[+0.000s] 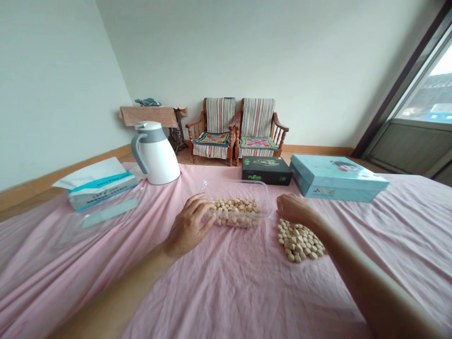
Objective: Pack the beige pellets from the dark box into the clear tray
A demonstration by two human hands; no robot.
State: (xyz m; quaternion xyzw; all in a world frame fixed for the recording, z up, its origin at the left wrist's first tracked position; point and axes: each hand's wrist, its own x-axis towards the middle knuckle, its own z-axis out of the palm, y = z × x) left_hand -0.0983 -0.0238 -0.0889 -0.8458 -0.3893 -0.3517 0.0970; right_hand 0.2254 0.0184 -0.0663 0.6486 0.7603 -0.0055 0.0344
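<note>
pink sheet (pixel 229 292), two hands at a clear plastic tub (pixel 247 187) of pale round biscuits (pixel 235 207)
the left hand (pixel 189 226) is half closed, its fingers curled against the tub's near end, steadying it on the soft cloth. the right hand (pixel 293 209) hangs bent just beside the tub's far corner, above a loose heap of biscuits (pixel 300 242) lying straight on the sheet; whether it pinches one, i cannot tell. tub and heap sit side by side within easy reach, while a white jug (pixel 155 153), a black box (pixel 266 170) and a pale blue box (pixel 335 179) stand farther back, clear of the hands.
</note>
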